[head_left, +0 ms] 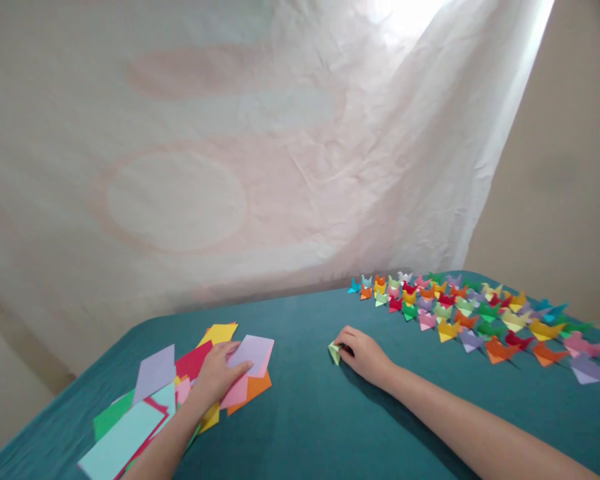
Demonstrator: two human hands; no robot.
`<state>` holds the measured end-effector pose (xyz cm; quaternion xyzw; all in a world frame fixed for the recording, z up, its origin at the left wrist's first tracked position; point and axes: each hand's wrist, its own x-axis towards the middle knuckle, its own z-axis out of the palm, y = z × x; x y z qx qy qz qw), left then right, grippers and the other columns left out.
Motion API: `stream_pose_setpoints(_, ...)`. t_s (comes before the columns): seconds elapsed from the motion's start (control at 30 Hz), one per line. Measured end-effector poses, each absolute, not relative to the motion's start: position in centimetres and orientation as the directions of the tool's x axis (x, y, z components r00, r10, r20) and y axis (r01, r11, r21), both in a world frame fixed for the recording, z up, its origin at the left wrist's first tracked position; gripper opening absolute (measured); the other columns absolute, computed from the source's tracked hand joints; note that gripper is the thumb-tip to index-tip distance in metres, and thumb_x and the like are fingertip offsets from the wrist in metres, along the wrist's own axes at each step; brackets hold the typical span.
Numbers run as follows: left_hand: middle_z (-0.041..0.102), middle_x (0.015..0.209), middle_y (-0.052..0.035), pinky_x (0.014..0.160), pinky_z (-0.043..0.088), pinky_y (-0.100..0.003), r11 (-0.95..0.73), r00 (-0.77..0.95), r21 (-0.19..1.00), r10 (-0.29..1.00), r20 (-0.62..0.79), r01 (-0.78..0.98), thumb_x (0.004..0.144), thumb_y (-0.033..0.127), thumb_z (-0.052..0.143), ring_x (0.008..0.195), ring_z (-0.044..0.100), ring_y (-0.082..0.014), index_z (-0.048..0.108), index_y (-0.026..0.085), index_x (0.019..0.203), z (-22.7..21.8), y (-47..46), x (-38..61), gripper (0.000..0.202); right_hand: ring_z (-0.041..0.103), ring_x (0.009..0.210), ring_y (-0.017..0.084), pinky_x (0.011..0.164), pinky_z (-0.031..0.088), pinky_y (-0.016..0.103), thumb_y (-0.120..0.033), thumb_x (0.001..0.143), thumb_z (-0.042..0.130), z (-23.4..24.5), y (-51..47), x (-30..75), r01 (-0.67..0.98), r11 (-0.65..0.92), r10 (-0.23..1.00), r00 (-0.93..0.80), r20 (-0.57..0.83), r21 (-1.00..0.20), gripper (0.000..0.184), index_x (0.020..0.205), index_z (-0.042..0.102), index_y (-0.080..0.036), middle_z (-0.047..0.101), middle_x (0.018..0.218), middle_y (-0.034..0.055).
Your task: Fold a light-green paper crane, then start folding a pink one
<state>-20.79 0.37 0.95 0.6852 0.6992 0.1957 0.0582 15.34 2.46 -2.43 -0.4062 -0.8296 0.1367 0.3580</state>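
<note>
My left hand is at a loose heap of coloured paper on the left. Its thumb and fingers close on a lilac paper sheet, which overlaps pink and orange sheets. Near the middle of the table, my right hand pinches a small pale green folded paper between thumb and fingertips, low over the cloth. Part of that folded piece is hidden by the fingers.
Several rows of small folded paper birds in many colours stand along the right side of the green-covered table. More loose sheets lie at the left. A pale cloth hangs behind the table.
</note>
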Motion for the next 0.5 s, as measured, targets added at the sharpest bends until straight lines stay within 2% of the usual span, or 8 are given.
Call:
stream_pose_setpoints(0.2, 0.057, 0.119, -0.0162, 0.092, 0.042, -0.034, 0.060, -0.110, 0.431, 0.990, 0.091, 0.900, 0.058, 0.049, 0.066, 0.109, 0.055, -0.0290, 0.053, 0.006, 0.120, 1.6, 1.2, -21.5, 0.077, 0.057, 0.077, 0.015, 0.072, 0.045, 0.025, -0.008, 0.079, 0.054, -2.5, 2.6, 15.4, 0.581, 0.627, 0.776, -0.405, 0.483, -0.519, 0.017, 0.087, 0.065, -0.019, 0.060, 0.086, 0.0030)
stream_pose_setpoints(0.37, 0.067, 0.090, -0.0072, 0.075, 0.049, -0.030, 0.102, -0.122, 0.492, 0.993, 0.008, 0.865, 0.056, 0.049, 0.065, 0.087, 0.065, -0.0262, 0.057, 0.010, 0.113, 1.9, 1.6, -21.3, 0.069, 0.057, 0.079, 0.015, 0.073, 0.045, 0.025, -0.008, 0.078, 0.055, -2.5, 2.6, 15.4, 0.584, 0.624, 0.778, -0.403, 0.483, -0.519, 0.017, 0.086, 0.065, -0.019, 0.060, 0.086, 0.0029)
stream_pose_setpoints(0.43, 0.067, 0.092, -0.0083, 0.077, 0.049, -0.032, 0.109, -0.126, 0.502, 0.992, 0.000, 0.858, 0.054, 0.049, 0.067, 0.091, 0.064, -0.0280, 0.059, 0.011, 0.109, 2.0, 1.8, -21.3, 0.067, 0.057, 0.079, 0.015, 0.073, 0.045, 0.025, -0.008, 0.079, 0.055, -2.5, 2.6, 15.4, 0.585, 0.624, 0.778, -0.401, 0.483, -0.519, 0.016, 0.086, 0.065, -0.019, 0.060, 0.086, 0.0031)
stream_pose_setpoints(0.5, 0.065, 0.105, -0.0126, 0.086, 0.046, -0.034, 0.118, -0.142, 0.512, 0.990, 0.008, 0.851, 0.049, 0.046, 0.071, 0.105, 0.058, -0.0315, 0.059, 0.011, 0.106, 2.3, 2.1, -21.4, 0.068, 0.057, 0.079, 0.015, 0.073, 0.045, 0.026, -0.008, 0.079, 0.055, -2.5, 2.6, 15.4, 0.586, 0.624, 0.778, -0.402, 0.483, -0.518, 0.016, 0.086, 0.065, -0.019, 0.060, 0.087, 0.0032)
